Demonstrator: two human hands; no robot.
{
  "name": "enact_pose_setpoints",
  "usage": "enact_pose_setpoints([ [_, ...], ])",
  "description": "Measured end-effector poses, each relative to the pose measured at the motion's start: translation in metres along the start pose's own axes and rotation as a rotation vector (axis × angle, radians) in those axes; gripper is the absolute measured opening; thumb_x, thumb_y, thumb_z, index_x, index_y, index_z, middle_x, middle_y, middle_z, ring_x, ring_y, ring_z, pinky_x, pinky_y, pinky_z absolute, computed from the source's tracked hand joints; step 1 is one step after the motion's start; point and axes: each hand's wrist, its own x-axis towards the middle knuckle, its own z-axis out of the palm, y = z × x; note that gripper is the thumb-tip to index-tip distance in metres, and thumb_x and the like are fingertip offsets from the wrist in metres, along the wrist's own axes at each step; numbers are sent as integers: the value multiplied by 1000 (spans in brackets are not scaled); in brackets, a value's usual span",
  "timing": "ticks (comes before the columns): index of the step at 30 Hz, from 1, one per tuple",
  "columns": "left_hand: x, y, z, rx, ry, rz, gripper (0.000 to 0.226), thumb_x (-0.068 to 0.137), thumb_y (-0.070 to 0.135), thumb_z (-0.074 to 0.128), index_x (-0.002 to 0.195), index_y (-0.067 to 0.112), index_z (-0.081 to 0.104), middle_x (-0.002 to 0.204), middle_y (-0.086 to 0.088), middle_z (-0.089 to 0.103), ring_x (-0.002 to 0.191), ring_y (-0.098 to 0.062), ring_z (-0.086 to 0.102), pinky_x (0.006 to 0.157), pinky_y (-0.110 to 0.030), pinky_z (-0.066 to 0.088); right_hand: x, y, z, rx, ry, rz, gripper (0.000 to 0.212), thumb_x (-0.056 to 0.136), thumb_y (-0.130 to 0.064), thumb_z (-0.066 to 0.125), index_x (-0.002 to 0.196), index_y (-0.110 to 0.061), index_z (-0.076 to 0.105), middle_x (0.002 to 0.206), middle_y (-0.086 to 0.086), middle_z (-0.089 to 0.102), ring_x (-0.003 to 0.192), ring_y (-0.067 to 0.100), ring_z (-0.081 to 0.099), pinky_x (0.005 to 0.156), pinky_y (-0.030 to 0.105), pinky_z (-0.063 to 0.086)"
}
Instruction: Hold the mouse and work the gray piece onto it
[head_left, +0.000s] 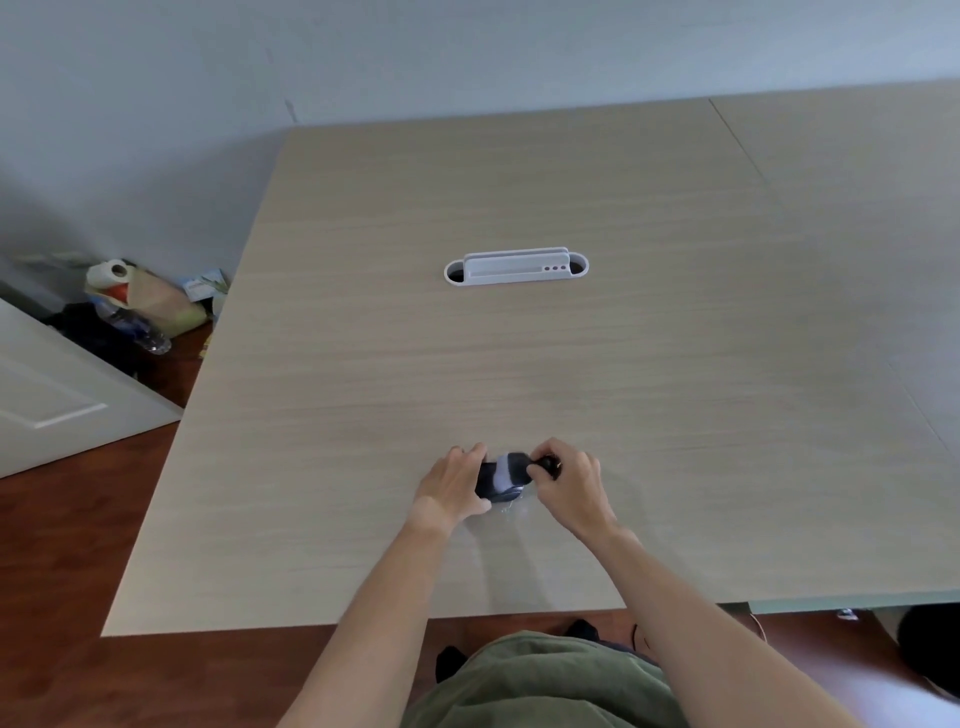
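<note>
A dark bundle (503, 478) with a pale band lies on the bench (519, 364) between both hands: left hand (454, 488) grips its left end, right hand (569, 480) pinches its right end.

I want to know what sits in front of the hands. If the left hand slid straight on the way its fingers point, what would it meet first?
The left hand points right, into the dark bundle with a white band it already grips; just beyond that is the right hand.
</note>
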Motion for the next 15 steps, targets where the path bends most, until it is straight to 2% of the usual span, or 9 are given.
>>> enact_pose_setpoints([
  [2, 0, 1, -1, -21, 8, 6, 46, 70, 33, 72, 106, 16, 49, 98, -9, 56, 92, -34, 60, 74, -41, 53, -1, -1, 2, -13, -135, 6, 10, 77, -8, 68, 80, -17, 68, 76, -4, 69, 71, 13, 60, 60, 19, 43],
  [3, 0, 1, -2, -21, 4, 4, 46, 71, 32, 72, 107, 16, 49, 98, -9, 55, 92, -34, 59, 73, -41, 53, -2, -1, 4, -43, -142, 23, 10, 78, -9, 67, 81, -18, 68, 77, -4, 69, 72, 14, 60, 60, 22, 44],
  [7, 1, 1, -3, 17, -20, -19, 54, 67, 22, 80, 111, 15, 49, 105, -10, 54, 96, -35, 58, 73, -39, 48, -5, 0, 5, -67, 180, 131, 11, 84, -6, 59, 86, -15, 64, 82, -3, 65, 74, 17, 56, 57, 27, 38],
  [8, 1, 1, -4, 13, -24, -22, 54, 67, 22, 80, 111, 14, 49, 106, -10, 54, 96, -35, 58, 73, -39, 48, -5, 1, 4, -28, 194, 128, 10, 84, -5, 60, 85, -14, 65, 80, -3, 65, 73, 17, 57, 59, 26, 39],
  [12, 1, 1, -4, 1, -18, -19, 51, 69, 25, 79, 110, 16, 49, 104, -9, 55, 96, -33, 60, 73, -39, 50, -4, -1, 3, 15, -106, 69, 11, 78, -6, 66, 78, -17, 68, 74, -3, 68, 70, 13, 59, 63, 24, 44],
  [13, 1, 1, -4, -4, -18, -18, 51, 69, 25, 79, 110, 16, 49, 103, -9, 55, 95, -33, 59, 71, -38, 49, -4, 0, 3, -29, -106, 79, 11, 79, -6, 66, 79, -17, 67, 77, -3, 68, 72, 14, 60, 63, 28, 47],
  [15, 2, 1, -4, -15, -30, -21, 53, 66, 23, 80, 109, 16, 49, 104, -9, 55, 95, -32, 58, 68, -35, 45, -5, 2, 2, -107, 33, 119, 11, 84, -6, 61, 85, -16, 64, 84, -2, 65, 76, 19, 58, 62, 34, 47],
])
